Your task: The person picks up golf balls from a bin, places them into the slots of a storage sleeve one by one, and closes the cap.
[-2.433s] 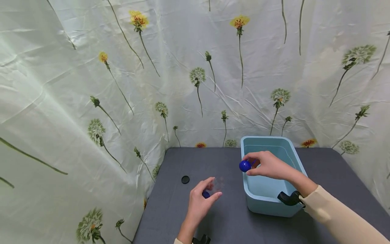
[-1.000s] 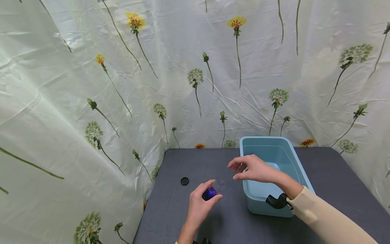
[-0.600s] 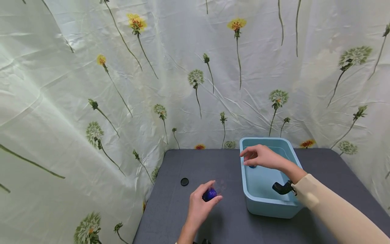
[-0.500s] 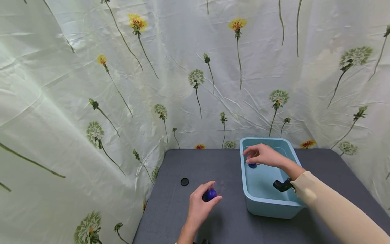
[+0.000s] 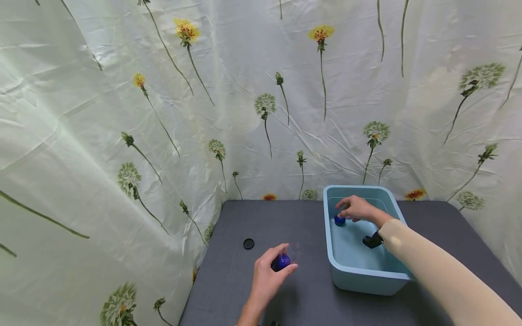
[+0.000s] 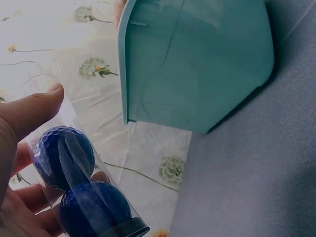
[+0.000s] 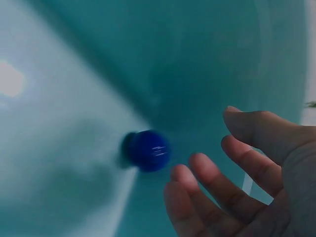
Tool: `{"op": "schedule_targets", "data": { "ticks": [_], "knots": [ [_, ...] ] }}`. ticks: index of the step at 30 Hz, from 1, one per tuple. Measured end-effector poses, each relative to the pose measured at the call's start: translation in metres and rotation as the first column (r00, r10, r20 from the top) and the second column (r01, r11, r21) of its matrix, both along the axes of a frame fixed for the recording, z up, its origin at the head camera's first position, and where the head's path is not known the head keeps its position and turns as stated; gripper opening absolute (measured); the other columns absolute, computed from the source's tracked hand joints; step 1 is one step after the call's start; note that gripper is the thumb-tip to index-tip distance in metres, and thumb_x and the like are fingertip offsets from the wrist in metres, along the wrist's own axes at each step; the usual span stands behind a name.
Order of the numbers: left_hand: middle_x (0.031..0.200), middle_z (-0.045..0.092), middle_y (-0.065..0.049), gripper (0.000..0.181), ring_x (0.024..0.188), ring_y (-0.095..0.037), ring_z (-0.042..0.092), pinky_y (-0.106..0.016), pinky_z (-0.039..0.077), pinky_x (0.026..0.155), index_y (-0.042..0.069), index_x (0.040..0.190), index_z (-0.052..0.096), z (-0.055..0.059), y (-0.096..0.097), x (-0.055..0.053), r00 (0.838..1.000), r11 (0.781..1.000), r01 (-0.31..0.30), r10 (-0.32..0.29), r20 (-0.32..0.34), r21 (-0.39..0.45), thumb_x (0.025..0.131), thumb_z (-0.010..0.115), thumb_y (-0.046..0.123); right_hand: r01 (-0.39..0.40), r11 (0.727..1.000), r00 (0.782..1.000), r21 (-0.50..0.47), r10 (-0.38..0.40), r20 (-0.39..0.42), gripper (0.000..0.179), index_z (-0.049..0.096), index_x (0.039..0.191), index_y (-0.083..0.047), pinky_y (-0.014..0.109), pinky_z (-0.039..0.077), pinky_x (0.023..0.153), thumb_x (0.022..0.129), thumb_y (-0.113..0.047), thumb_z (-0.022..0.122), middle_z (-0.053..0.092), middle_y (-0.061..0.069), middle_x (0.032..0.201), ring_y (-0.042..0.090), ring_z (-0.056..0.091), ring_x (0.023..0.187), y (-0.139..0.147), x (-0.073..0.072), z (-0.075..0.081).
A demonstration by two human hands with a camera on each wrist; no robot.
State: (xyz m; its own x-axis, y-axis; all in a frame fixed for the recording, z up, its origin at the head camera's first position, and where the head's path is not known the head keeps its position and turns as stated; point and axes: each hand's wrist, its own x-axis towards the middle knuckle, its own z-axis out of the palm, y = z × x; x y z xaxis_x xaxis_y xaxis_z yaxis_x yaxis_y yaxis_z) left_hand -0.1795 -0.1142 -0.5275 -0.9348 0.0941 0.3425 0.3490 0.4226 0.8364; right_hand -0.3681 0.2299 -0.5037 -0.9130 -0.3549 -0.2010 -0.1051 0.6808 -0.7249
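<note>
A clear tube [image 6: 74, 116] with a black end cap [image 6: 132, 228] rests in my left hand [image 5: 263, 274], held between thumb and fingers. Inside the tube, two blue dimpled golf balls, an upper golf ball [image 6: 61, 157] and a lower golf ball [image 6: 97, 210], sit one against the other, with room above them at the open end. My right hand [image 5: 356, 209] reaches into the light blue bin [image 5: 369, 270], its fingers loosely bent with nothing in them. Another blue golf ball [image 7: 149, 151] lies in a bottom corner of the bin, a little away from the fingertips in the right wrist view.
A round black cap [image 5: 248, 243] lies on the dark grey table [image 5: 222, 283], left of the tube. The bin's high walls surround the right hand. A flowered white curtain [image 5: 240, 117] hangs behind and left of the table.
My right hand, earlier gripping a blue golf ball above the bin's rim, let it go into the tube, then moved back right and down into the bin. The left hand stays nearly still.
</note>
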Motion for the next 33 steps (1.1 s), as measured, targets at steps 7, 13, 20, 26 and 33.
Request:
{"op": "schedule_targets", "data": {
  "ticks": [7,13,20,26,33],
  "knots": [
    [0.109,0.068,0.008,0.053,0.091,-0.010,0.063,-0.028,0.054,0.075,0.032,0.128,0.068,-0.006,-0.001,-0.001,1.000,1.000,0.017,-0.018,0.016,0.002,0.079,0.086,0.041,0.043,0.996,0.994,0.078,-0.050,0.096,0.051,0.057,0.137,0.004,0.044,0.056,0.063,0.091,-0.012,0.074,0.064,0.011,0.089,0.026,0.062,0.071,0.007,-0.007,-0.036],
    [0.109,0.068,0.011,0.053,0.092,-0.011,0.063,-0.027,0.054,0.075,0.034,0.127,0.068,-0.009,-0.007,-0.003,0.999,1.000,-0.010,0.010,0.041,0.014,0.078,0.086,0.043,0.024,0.992,0.993,0.121,-0.038,0.108,0.060,0.054,0.141,0.001,0.043,0.054,0.058,0.087,-0.010,0.075,0.060,0.010,0.084,0.018,0.051,0.059,0.003,-0.009,-0.046],
    [0.109,0.068,0.011,0.053,0.091,-0.010,0.063,-0.028,0.054,0.076,0.035,0.127,0.068,-0.010,-0.010,-0.008,1.000,1.000,-0.011,0.011,0.018,-0.005,0.078,0.085,0.044,-0.006,0.987,0.994,0.159,-0.012,0.108,0.050,0.062,0.130,0.000,0.046,0.056,0.061,0.082,-0.005,0.078,0.061,0.013,0.096,0.027,0.061,0.071,-0.005,-0.013,-0.048],
    [0.105,0.068,0.010,0.052,0.089,-0.009,0.062,-0.029,0.054,0.078,0.035,0.126,0.068,-0.013,-0.007,-0.010,1.000,1.000,0.001,-0.001,0.005,0.000,0.077,0.087,0.042,-0.056,0.973,0.992,0.222,0.030,0.122,0.046,0.067,0.123,-0.001,0.046,0.058,0.062,0.080,-0.004,0.082,0.061,0.016,0.101,0.029,0.063,0.075,-0.007,-0.013,-0.050],
    [0.107,0.069,0.008,0.052,0.090,-0.010,0.062,-0.029,0.054,0.078,0.032,0.127,0.069,-0.013,-0.008,-0.011,1.000,1.000,-0.003,0.003,0.002,0.001,0.078,0.086,0.043,-0.098,0.969,0.989,0.225,0.070,0.128,0.047,0.067,0.124,-0.002,0.044,0.057,0.062,0.080,-0.004,0.082,0.062,0.013,0.098,0.027,0.063,0.073,-0.006,-0.014,-0.046]
  ]
}}
